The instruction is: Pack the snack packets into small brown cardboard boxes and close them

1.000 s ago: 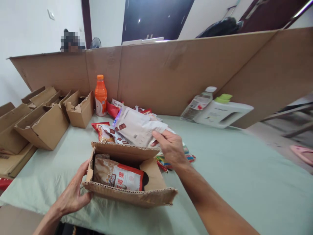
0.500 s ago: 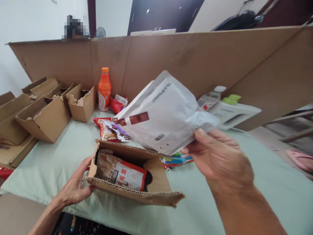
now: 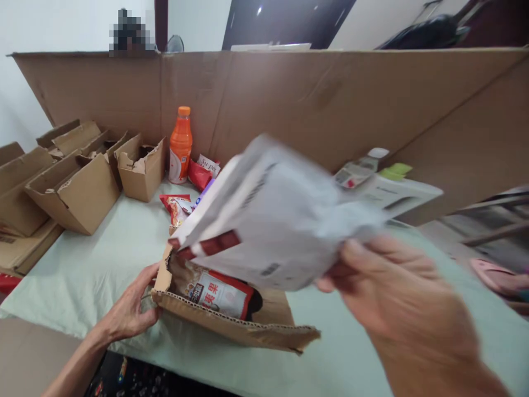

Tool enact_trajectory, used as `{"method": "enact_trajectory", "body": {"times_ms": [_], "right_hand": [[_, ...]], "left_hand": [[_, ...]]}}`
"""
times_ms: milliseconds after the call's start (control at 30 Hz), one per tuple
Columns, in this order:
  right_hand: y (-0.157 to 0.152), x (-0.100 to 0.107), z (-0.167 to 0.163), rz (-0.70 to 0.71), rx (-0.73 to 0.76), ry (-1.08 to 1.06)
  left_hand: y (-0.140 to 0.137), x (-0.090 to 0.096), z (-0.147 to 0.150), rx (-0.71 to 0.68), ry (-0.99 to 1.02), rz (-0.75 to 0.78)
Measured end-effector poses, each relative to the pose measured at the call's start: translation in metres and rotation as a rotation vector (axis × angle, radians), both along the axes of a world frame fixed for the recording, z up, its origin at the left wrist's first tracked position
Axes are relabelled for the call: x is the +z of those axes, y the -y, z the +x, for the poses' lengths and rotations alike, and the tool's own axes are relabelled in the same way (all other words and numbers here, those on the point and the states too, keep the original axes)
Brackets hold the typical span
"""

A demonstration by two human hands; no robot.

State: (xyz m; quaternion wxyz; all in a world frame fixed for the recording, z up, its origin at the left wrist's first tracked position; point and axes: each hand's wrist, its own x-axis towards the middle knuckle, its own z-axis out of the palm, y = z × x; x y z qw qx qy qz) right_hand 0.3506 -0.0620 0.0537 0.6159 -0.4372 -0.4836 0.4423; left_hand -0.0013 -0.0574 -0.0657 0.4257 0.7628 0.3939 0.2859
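My right hand (image 3: pixel 397 292) pinches the right end of a white pouch (image 3: pixel 281 220) with dark red rectangles and a barcode, blurred by motion. The pouch hangs tilted over an open cardboard box (image 3: pixel 231 325) and hides its far wall. Inside the box lies a red and white snack bag (image 3: pixel 225 295) with Chinese characters. My left hand (image 3: pixel 134 309) grips the box's left end, thumb in front and fingers behind. Just beyond the box, partly covered by the pouch, is a red snack packet (image 3: pixel 176 207).
Several open cardboard boxes (image 3: pixel 78 193) stand at the left. An orange drink bottle (image 3: pixel 181 146) and a red packet (image 3: pixel 199 173) are at the back. A white jug with a green cap (image 3: pixel 397 190) and a clear bottle (image 3: pixel 363 165) lie at the right, before a tall cardboard wall (image 3: pixel 289 99).
The white pouch has come down and tilted lower over the box, now covering its far rim and part of the snack bag. My left hand keeps its grip.
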Motion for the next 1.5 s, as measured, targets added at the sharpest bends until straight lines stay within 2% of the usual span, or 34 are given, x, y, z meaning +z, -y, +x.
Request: {"method": "enact_trajectory", "body": {"times_ms": [100, 167, 333, 467, 567, 667, 800, 933, 1033, 1067, 1167, 1233, 1333, 1500], "right_hand": [[-0.005, -0.010, -0.022, -0.076, 0.107, 0.056], [-0.006, -0.014, -0.029, -0.078, 0.145, 0.111], [0.010, -0.010, -0.021, -0.009, 0.086, 0.187], [0.031, -0.009, -0.005, 0.053, -0.016, 0.240], [0.038, -0.013, 0.004, 0.049, -0.072, 0.278], [0.035, -0.019, 0.004, 0.021, -0.055, 0.347], [0.021, -0.027, -0.012, -0.103, 0.076, 0.401], [0.011, -0.024, -0.032, -0.262, 0.412, 0.410], [0.010, -0.020, -0.034, -0.273, 0.605, 0.552], [0.010, -0.019, -0.031, -0.262, 0.598, 0.616], [0.009, -0.020, -0.021, -0.241, 0.434, 0.759], [0.007, -0.023, -0.017, -0.239, 0.379, 0.804], [-0.001, -0.027, -0.018, -0.228, 0.467, 0.864], [-0.014, -0.037, -0.025, -0.112, 0.605, 0.931]], "left_hand": [[0.001, -0.003, -0.001, 0.006, 0.001, 0.029], [0.002, -0.007, -0.004, 0.004, 0.011, 0.044], [0.003, -0.015, -0.013, 0.012, 0.020, 0.026], [0.003, -0.020, -0.014, 0.015, 0.031, -0.002], [0.001, -0.021, -0.010, 0.002, 0.039, -0.028], [-0.002, -0.021, -0.005, -0.022, 0.054, -0.035], [-0.008, -0.024, -0.004, -0.023, 0.081, -0.049], [-0.014, -0.030, -0.006, 0.025, 0.114, -0.089], [-0.016, -0.030, -0.006, 0.019, 0.110, -0.113], [-0.016, -0.029, -0.006, 0.015, 0.105, -0.118], [-0.017, -0.028, -0.006, 0.010, 0.085, -0.124], [-0.018, -0.028, -0.006, 0.011, 0.070, -0.123], [-0.019, -0.031, -0.007, 0.011, 0.043, -0.121], [-0.017, -0.035, -0.010, 0.004, 0.022, -0.105]]}}
